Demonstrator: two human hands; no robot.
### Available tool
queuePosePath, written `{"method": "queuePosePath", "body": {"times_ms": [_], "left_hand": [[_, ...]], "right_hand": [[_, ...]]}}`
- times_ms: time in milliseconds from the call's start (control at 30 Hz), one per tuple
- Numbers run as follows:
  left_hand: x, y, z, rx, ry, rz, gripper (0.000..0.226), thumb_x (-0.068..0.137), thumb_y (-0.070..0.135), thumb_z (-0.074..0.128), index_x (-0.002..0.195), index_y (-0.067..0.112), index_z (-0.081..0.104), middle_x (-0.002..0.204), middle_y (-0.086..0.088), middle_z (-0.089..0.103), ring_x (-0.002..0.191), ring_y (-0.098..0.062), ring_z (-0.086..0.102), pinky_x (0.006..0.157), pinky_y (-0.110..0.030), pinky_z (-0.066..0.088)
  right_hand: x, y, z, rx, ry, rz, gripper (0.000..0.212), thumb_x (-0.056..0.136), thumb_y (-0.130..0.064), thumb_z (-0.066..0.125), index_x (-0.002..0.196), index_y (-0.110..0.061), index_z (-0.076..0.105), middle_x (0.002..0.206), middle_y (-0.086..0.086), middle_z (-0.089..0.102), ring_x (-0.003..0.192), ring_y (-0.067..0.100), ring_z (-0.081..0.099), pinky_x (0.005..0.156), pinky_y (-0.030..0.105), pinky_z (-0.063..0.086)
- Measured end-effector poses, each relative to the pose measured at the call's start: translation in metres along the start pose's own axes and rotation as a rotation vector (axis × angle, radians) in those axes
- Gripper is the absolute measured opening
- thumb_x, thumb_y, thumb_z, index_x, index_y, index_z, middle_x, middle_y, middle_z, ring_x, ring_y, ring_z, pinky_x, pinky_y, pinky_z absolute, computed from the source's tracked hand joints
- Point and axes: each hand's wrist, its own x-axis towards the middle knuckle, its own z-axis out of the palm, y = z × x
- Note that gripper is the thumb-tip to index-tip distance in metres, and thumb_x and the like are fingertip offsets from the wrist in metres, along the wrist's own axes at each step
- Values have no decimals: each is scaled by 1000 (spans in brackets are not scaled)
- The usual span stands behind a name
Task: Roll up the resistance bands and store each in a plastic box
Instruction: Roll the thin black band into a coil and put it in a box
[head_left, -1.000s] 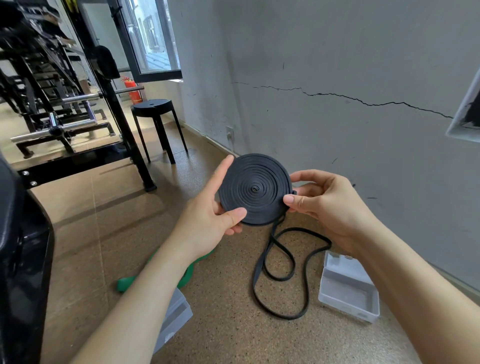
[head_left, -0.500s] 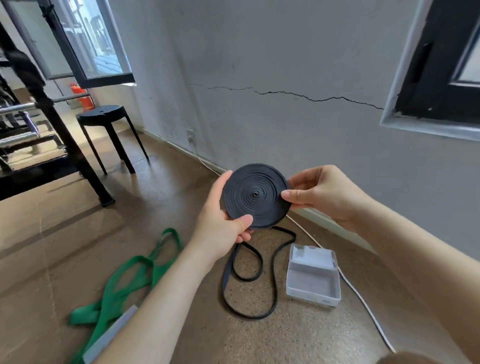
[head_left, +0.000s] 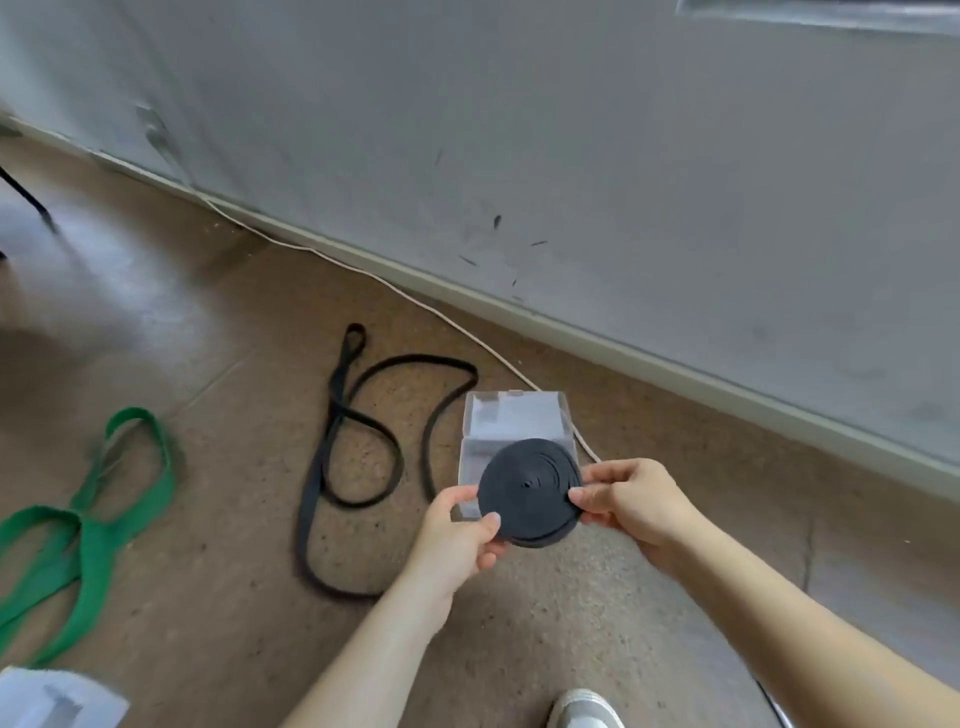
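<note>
In the lower middle of the frame both hands hold a rolled black resistance band (head_left: 529, 491), a flat spiral coil facing the camera. The left hand (head_left: 457, 535) pinches its lower left edge, thumb pressed on the face and the other fingers out of sight behind. The right hand (head_left: 628, 499) pinches the right edge the same way, thumb on the front and fingers curled round the back. The coil hangs in front of an open clear plastic box (head_left: 511, 421) on the floor and hides its near part; the lid stands up on the far side. A white cable (head_left: 363, 270) runs along the skirting board (head_left: 675, 358) and passes just behind the box. To the left of the box a loose black band (head_left: 337, 387) lies in loops on the speckled brown floor (head_left: 208, 597); the left hand covers its near end, so whether it joins the coil cannot be told. Further left lies a green band (head_left: 93, 540), and a second plastic box (head_left: 52, 701) shows in the lower left corner. A shoe tip (head_left: 582, 712) shows at the bottom edge.
</note>
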Motion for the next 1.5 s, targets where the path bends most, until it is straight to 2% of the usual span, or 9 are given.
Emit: {"method": "queuePosePath", "body": {"times_ms": [200,367,600,733,867,1033,1167,1333,1500], "left_hand": [[86,-39,18,1029,114,290,55,90,12,60,140,27,44,143,6,44,131,-21,39,103,-32,40],[115,-60,21,1277,106,348,43,93,17,56,134,30,50,130,5,55,119,-20,44,100,-33,45],[83,-86,17,1253,-69,339,26,90,16,59,110,32,67,104,7,66,97,-15,61,86,-30,53],[56,-86,-2,549,-41,165,28,85,12,68,103,34,63,101,11,69,80,0,64,73,-15,50],[56,-78,-14,483,45,246,56,84,15,70,122,45,43,114,30,49,101,2,53,79,-22,45],[92,-75,-7,192,244,-38,44,98,33,50,140,23,42,136,-1,53,117,-22,54,95,-41,49],[118,-62,2,-48,79,-243,25,94,16,55,118,14,63,95,-4,64,73,-14,51,58,-25,39],[100,-71,-10,171,266,276,34,87,-1,60,87,33,64,95,11,67,88,-3,60,71,-22,49],[93,-105,-39,614,308,675,36,75,-15,61,93,14,75,102,7,61,90,-8,61,82,-24,54]], "right_hand": [[49,17,-18,-315,181,-195,24,78,5,73,73,-18,67,66,0,66,64,18,65,73,38,59],[71,24,-14,-486,209,-337,31,80,-5,75,82,-32,61,83,-6,69,81,16,67,79,31,55],[73,45,-10,-608,98,-443,30,81,0,72,88,-28,65,84,-12,67,84,12,65,80,30,53],[64,71,-8,-698,30,-495,26,78,3,71,84,-22,65,79,-7,66,79,18,63,75,38,53],[57,86,-4,-631,-16,-465,27,78,6,72,84,-20,66,78,-7,66,78,9,64,77,32,54],[49,87,-19,-356,94,-371,39,78,9,73,85,-28,64,82,5,69,80,17,67,79,25,54],[43,91,-37,-210,167,-395,35,77,14,71,89,-19,65,82,4,70,71,6,66,71,15,53],[36,104,-76,-45,305,-349,32,78,15,68,90,-15,66,72,0,71,64,9,64,65,16,55],[36,117,-97,72,418,-258,33,81,14,66,87,-18,65,80,15,59,57,5,62,62,16,57]]}}
